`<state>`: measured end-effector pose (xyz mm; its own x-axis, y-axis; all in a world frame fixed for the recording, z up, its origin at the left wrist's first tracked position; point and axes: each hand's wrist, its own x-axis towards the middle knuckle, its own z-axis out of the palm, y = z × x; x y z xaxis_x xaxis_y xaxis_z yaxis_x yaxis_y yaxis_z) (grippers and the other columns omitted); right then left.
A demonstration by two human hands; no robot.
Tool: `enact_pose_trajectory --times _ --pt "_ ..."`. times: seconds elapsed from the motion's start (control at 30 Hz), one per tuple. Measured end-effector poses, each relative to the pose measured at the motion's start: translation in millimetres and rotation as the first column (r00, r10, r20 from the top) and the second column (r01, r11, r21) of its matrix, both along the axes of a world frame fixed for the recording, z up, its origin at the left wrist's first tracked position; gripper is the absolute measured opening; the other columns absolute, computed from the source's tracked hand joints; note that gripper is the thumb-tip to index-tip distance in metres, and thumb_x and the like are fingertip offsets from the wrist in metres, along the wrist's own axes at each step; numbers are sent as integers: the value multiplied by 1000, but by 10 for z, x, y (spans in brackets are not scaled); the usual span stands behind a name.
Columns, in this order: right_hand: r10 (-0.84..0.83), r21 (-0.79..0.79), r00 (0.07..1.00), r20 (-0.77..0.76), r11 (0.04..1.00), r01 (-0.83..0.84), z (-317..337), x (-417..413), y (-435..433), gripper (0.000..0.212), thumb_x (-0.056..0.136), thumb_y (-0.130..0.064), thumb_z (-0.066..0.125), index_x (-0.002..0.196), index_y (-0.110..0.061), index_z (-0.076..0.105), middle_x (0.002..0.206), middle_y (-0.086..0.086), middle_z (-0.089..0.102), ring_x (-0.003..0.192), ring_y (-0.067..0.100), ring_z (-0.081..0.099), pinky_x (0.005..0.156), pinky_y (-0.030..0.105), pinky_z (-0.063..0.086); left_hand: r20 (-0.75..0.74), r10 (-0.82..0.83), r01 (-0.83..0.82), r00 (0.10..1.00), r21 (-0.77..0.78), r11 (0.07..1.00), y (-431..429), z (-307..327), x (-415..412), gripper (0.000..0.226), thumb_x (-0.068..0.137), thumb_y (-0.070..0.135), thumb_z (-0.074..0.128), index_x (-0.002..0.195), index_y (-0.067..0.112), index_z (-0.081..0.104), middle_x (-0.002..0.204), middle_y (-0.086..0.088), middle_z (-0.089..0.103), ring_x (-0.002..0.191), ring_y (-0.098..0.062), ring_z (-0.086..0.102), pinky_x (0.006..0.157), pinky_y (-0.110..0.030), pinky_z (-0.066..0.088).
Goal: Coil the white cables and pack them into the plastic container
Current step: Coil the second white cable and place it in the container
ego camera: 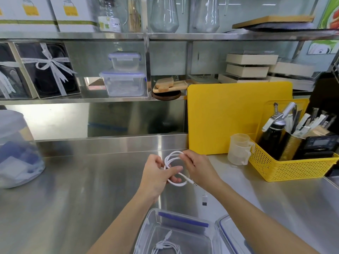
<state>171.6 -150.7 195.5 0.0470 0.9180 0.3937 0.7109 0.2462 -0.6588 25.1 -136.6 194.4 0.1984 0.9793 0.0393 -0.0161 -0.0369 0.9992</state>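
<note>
Both hands are working above the stainless steel counter, holding a white cable that is looped into a small ring between them. The left hand is pinching the near side of the loops with thumb and fingers closed on the strands, while the right hand is gripping the far top of the ring, its fingers curled shut around the cable. One end is trailing out of the coil — a short tail is running under the right wrist, and a white plug is hanging or lying just below it; whether it is touching the counter cannot be told.

Close to the person, at the bottom edge of the view, the clear plastic container is standing open, and its lid with a blue seal is lying just beside it on the right. Another white cable is already lying coiled inside, so at least one piece appears to be packed.

Judging from this, the task is well under way but not finished — the coil in hand looks nearly wound, with only the trailing end left to gather in. What remains is probably tucking that tail, lowering the bundle into the container next to the first one, and perhaps closing the lid. No other loose white cables are showing on the counter.
</note>
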Motion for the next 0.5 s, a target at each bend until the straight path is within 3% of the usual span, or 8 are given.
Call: enact_pose_trajectory --times 0.13,0.3,0.4,0.5 --pt "-4 -11 1000 15 1000 4 -23 -2 -4 21 95 -25 43 97 -12 60 74 2 59 56 8 48 50 12 37 -333 110 -35 936 224 974 -6 19 46 40 77 16 74 84 29 36 75 0 63 45 -13 65 44 -12 50" --pt "14 17 998 54 1000 -15 -54 -28 -32 21 96 -28 41 98 -15 57 75 3 61 59 12 52 55 23 44 -375 215 -107 901 290 951 -41 -23 107 36 86 23 64 107 26 35 79 8 55 44 -11 60 35 -11 44" --pt "44 7 993 113 999 -45 -75 -73 -51 22 97 -30 38 101 -16 55 82 6 64 68 18 58 64 35 53 -474 283 -119 834 345 931 -41 -57 89 14 92 25 55 97 16 45 84 -1 61 50 -11 56 41 -11 40" --pt "63 18 989 131 998 -66 -86 -112 -75 22 96 -33 38 105 -19 52 87 5 66 70 17 60 65 31 53 -537 349 -134 768 399 907 -17 -96 57 10 94 21 50 92 18 40 81 0 57 51 -11 52 43 -9 36"
